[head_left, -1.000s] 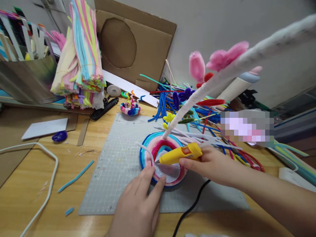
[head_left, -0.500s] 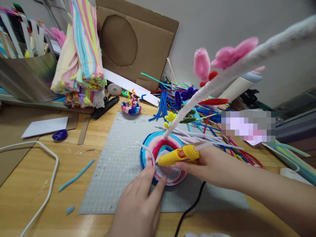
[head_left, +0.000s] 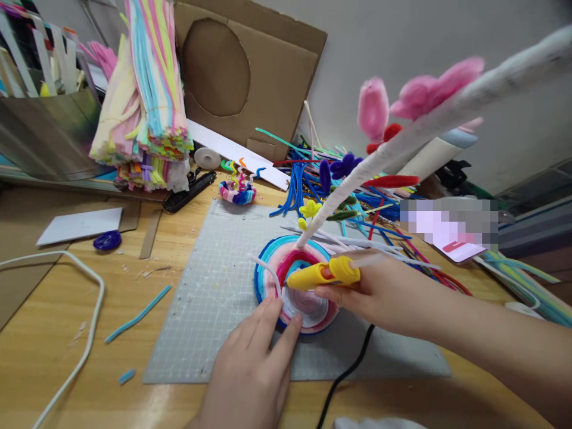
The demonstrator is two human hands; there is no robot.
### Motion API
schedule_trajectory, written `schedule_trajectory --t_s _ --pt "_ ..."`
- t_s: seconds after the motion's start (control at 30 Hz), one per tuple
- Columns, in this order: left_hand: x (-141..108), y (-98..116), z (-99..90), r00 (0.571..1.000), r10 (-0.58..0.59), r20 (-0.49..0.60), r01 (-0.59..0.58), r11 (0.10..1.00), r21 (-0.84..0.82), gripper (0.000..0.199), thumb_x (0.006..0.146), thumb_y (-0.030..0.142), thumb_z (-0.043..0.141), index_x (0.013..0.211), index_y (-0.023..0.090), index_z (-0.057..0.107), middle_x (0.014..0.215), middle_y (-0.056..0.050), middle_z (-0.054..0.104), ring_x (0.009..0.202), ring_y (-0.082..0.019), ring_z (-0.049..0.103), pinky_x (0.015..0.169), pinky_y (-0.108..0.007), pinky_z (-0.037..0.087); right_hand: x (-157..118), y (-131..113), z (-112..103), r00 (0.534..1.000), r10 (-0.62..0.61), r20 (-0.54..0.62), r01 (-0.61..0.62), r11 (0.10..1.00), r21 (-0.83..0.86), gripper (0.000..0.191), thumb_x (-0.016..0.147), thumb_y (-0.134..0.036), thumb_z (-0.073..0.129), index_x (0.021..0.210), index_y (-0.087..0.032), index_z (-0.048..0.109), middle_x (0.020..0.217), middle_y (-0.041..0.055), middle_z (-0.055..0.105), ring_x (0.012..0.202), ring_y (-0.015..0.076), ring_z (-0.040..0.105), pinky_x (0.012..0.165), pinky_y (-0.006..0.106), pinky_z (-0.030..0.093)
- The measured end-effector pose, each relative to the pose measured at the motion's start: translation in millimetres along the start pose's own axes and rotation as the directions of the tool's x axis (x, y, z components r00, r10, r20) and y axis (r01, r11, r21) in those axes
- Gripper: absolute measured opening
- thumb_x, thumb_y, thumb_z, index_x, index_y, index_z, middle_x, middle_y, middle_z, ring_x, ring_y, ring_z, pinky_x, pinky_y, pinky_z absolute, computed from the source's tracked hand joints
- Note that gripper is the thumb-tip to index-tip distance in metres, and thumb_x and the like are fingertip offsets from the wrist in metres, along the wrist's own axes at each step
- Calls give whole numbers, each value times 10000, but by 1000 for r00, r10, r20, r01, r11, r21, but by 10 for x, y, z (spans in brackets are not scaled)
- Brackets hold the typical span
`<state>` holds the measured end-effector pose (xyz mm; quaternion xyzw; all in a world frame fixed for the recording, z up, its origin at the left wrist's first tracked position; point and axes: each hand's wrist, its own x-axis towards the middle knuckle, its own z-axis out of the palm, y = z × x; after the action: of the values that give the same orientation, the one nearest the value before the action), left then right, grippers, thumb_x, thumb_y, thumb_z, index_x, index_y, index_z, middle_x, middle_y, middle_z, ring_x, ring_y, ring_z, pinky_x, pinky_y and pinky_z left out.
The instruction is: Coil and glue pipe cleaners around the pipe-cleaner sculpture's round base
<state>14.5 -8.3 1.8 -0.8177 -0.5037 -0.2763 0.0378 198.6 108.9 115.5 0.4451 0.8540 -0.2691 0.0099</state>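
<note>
A round base [head_left: 268,256] coiled in blue, pink, red and white strands lies on the grey cutting mat [head_left: 201,322]. From its back edge a white wrapped stem [head_left: 344,187] slants up to the right, bearing fuzzy flowers. My right hand [head_left: 379,292] is closed around a yellow glue gun [head_left: 324,275], its nozzle over the coil near a loose white strand [head_left: 267,268]. My left hand [head_left: 257,357] presses its fingertips on the base's front left edge, at the lower end of that strand; thumb and forefinger are apart.
Bundled pipe cleaners [head_left: 156,89] and a metal container [head_left: 53,137] stand at the back left. Cardboard [head_left: 277,71] leans behind. Blue strands [head_left: 295,185] lie beyond the mat, a phone [head_left: 460,238] at right. A black cord [head_left: 344,375] crosses the front.
The glue gun's nozzle has risen slightly from the coil beside the white strand. My left hand stays on the base's edge. The view has shifted a little.
</note>
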Motion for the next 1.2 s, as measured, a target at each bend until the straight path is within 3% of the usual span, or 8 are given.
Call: schedule_trajectory --t_s 0.2,0.33,0.5,0.8,1.07,1.2 --pt "-7 6 -1 1000 -4 -9 4 1000 -23 424 784 83 464 1181 148 599 1249 -209 556 1111 -323 580 750 -437 587 23 -27 -53 995 67 -78 -79 983 -164 351 829 -543 520 894 -285 749 812 33 724 705 229 643 594 296 433" --pt "-4 9 -6 1000 0 -9 0 1000 -31 431 781 74 475 1190 139 592 1259 -218 543 1116 -329 574 750 -443 587 31 -75 -107 995 65 -71 -72 992 -106 349 815 -553 532 918 -295 744 817 26 727 705 229 650 576 286 437" --pt "-9 5 2 1000 -4 -2 3 999 -39 433 791 76 476 1206 141 583 1282 -223 525 1130 -328 565 754 -441 584 64 -102 -116 993 121 -3 -121 990 -67 379 791 -576 563 832 -246 746 646 33 686 596 196 624 537 261 438" --pt "-13 9 19 1000 -17 12 18 999 -38 422 811 87 473 1214 151 579 1322 -216 500 1164 -320 547 791 -437 570 144 -274 -185 980 187 72 -165 955 -246 396 822 -576 487 859 -253 714 805 42 693 658 200 630 534 259 411" --pt "-12 6 13 1000 -19 18 20 999 -40 423 808 91 481 1215 161 573 1317 -209 502 1164 -319 546 791 -442 575 169 -310 -198 970 241 29 -212 901 -379 451 800 -625 458 707 -246 685 664 36 651 537 188 579 462 270 321" --pt "-19 6 22 1000 -18 21 19 999 -46 432 803 89 488 1222 159 569 1319 -213 494 1154 -327 549 779 -452 578 173 -258 -189 984 179 -7 -170 923 -346 411 803 -598 478 724 -256 693 643 30 641 522 182 571 458 268 303"
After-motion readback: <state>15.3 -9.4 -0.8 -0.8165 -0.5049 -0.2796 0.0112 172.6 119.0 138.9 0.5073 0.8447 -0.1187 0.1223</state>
